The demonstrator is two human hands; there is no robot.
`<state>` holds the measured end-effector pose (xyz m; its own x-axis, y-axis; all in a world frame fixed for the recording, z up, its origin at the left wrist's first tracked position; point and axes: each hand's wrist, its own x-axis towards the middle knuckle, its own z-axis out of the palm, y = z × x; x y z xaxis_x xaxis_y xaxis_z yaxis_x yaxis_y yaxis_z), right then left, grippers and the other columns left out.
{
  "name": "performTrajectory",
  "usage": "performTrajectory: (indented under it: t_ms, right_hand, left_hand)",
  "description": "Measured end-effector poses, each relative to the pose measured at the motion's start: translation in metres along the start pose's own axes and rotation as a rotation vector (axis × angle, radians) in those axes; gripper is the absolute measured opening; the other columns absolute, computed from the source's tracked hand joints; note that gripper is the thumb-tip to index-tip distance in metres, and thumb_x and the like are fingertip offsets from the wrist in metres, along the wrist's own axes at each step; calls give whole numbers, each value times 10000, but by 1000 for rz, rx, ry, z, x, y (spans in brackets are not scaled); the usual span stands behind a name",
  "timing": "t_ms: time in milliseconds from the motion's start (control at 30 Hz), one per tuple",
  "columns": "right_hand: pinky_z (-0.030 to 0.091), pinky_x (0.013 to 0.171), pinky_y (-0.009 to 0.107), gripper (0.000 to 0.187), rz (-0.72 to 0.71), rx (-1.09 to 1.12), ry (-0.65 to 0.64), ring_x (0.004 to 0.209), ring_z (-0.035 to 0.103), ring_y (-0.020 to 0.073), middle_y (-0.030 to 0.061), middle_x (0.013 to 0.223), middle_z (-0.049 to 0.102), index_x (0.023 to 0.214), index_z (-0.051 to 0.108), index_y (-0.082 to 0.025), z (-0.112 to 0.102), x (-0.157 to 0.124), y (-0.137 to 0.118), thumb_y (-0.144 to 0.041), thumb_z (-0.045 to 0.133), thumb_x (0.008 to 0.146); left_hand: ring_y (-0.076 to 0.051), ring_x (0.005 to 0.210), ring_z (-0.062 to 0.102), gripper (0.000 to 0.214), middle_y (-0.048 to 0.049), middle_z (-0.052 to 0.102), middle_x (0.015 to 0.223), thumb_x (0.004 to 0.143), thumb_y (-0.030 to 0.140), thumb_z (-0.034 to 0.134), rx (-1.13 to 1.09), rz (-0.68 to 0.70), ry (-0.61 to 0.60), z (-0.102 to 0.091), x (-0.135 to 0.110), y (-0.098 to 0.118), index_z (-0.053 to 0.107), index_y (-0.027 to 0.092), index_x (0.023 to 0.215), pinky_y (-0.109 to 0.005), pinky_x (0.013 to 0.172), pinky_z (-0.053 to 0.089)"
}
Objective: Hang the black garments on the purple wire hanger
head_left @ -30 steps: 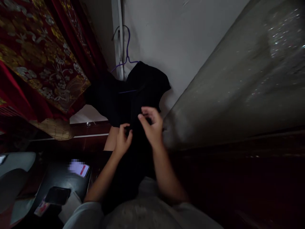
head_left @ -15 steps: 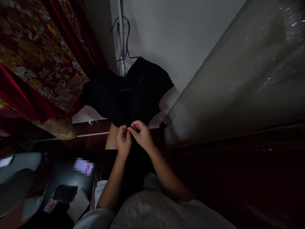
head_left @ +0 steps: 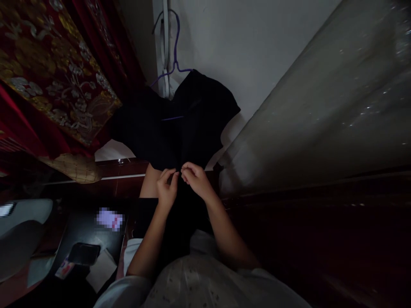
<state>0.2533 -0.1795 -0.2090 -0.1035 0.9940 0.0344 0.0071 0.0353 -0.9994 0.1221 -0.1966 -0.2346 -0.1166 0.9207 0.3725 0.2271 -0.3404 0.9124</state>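
A black short-sleeved shirt (head_left: 205, 107) hangs from a purple hanger (head_left: 176, 51) in front of me. At the lower middle of its front, my left hand (head_left: 166, 188) is closed in a pinch, thumb and index fingertips close together at the dark cloth. My right hand (head_left: 195, 179) pinches at the same height, just to the right, with its fingers curled. A small gap separates the two sets of fingertips. In the dim light, the cloth's edges and anything small between the fingers cannot be made out.
Red cloth with gold and silver embroidery (head_left: 77, 81) hangs at left. A plastic-covered surface (head_left: 308, 98) slopes along the right. On a dark stool or table (head_left: 73, 226) at lower left lie a black phone (head_left: 84, 253), a white paper (head_left: 102, 270) and a blurred lit screen (head_left: 110, 219).
My fingertips have moved apart: the right hand has shifted slightly right, away from the left. The shirt and hanger appear a little higher and further right in view.
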Motion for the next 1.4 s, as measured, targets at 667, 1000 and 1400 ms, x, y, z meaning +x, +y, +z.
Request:
performTrajectory:
  t_ms: [667, 1000, 1400]
  right_hand:
    - [166, 372, 206, 261, -318, 288, 82, 381, 258, 60, -63, 467, 331, 676, 542, -193, -25, 107, -182, -290, 637, 899]
    - [274, 429, 191, 296, -482, 56, 75, 442, 356, 61, -54, 533, 418, 721, 552, -197, -14, 85, -170, -376, 620, 946]
    - [331, 555, 257, 204, -474, -98, 239, 556, 430, 103, -27, 574, 479, 605, 511, -197, 16, 57, -65, -228, 562, 800]
  left_hand:
    - [-170, 826, 672, 72, -62, 690, 913, 955, 146, 596, 226, 296, -242, -7, 39, 19, 662, 167, 977, -274, 764, 517]
    - [-184, 911, 675, 409, -70, 689, 1008, 1046, 540, 500, 310, 810, -101, -34, 181, 139, 695, 203, 1170, -344, 864, 539]
    - [-105, 972, 626, 240, 27, 610, 901, 1094, 357, 490, -352, 258, 609, -125, 186, 106, 567, 181, 949, -264, 907, 499]
